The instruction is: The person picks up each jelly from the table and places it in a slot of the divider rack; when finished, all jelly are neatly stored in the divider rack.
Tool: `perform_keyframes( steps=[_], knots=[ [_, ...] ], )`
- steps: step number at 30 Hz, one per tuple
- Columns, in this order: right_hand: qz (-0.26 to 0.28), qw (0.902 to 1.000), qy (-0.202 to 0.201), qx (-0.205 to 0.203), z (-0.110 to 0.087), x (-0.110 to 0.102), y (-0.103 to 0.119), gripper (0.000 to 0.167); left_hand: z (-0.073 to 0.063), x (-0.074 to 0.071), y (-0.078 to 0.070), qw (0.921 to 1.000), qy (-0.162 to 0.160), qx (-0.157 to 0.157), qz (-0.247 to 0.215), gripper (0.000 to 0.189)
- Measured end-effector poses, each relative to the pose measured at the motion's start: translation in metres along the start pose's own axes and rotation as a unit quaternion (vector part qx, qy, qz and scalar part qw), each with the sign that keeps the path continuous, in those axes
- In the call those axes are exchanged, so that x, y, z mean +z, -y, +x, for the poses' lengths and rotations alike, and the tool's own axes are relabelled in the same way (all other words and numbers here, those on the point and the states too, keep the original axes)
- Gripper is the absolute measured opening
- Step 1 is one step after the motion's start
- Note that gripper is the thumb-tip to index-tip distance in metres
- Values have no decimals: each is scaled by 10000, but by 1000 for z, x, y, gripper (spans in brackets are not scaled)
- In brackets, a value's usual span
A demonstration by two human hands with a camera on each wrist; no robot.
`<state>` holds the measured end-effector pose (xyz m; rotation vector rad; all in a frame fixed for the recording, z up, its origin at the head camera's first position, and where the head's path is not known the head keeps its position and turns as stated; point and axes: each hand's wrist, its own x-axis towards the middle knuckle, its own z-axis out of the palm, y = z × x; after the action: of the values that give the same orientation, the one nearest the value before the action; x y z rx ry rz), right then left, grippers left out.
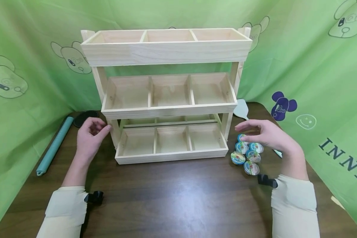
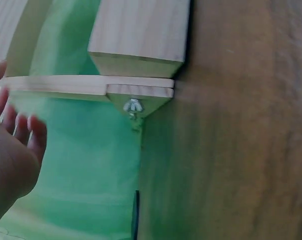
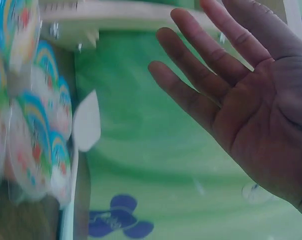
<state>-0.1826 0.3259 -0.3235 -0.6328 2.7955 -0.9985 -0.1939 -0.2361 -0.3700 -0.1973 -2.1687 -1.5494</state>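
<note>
A pale wooden three-tier shelf (image 1: pixel 166 53) stands on the brown table, each tier split into three bare compartments. Beside its left post hovers my left hand (image 1: pixel 89 137), fingers loosely bent and holding nothing; the left wrist view shows this hand (image 2: pixel 13 155) near the wooden frame (image 2: pixel 56 86). Several small cups with colourful printed lids (image 1: pixel 251 168), like jelly cups, cluster to the right of the shelf. Over the back of that cluster is my right hand (image 1: pixel 264 134), partly hiding some cups. Its palm (image 3: pixel 261 105) and spread fingers are bare in the right wrist view.
A teal rod-like roll (image 1: pixel 55 147) lies along the table's left side, near a dark round object (image 1: pixel 84 118). Behind the cups rests a light blue flat blade (image 1: pixel 241 109), its handle mostly hidden. Green printed cloth (image 1: pixel 315 82) surrounds the table at the back and sides.
</note>
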Motion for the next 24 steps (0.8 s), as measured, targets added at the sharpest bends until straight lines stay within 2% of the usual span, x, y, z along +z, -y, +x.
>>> perform_keyframes(
  steps=[2,4,7,11,18,24],
  knots=[
    [29,9999,-91,42,-2,-3,-7,35,1,1,3,9999,-147,-48,-47,39],
    [97,9998,-138,107,-3,-4,-13,36,3,2,14,9998,-1,-177,41,57],
    [107,9995,-147,245,-3,-3,-23,37,4,4,31,9965,663,-457,226,81],
    [22,9991,-156,405,-2,-1,-35,41,2,6,43,9852,1535,-738,198,99],
    [-50,9973,-332,654,-1,2,-54,43,0,11,50,9687,2275,-942,303,104],
    [96,9956,-335,868,0,9,-68,48,-1,15,52,9592,2597,-1086,255,95]
  ],
)
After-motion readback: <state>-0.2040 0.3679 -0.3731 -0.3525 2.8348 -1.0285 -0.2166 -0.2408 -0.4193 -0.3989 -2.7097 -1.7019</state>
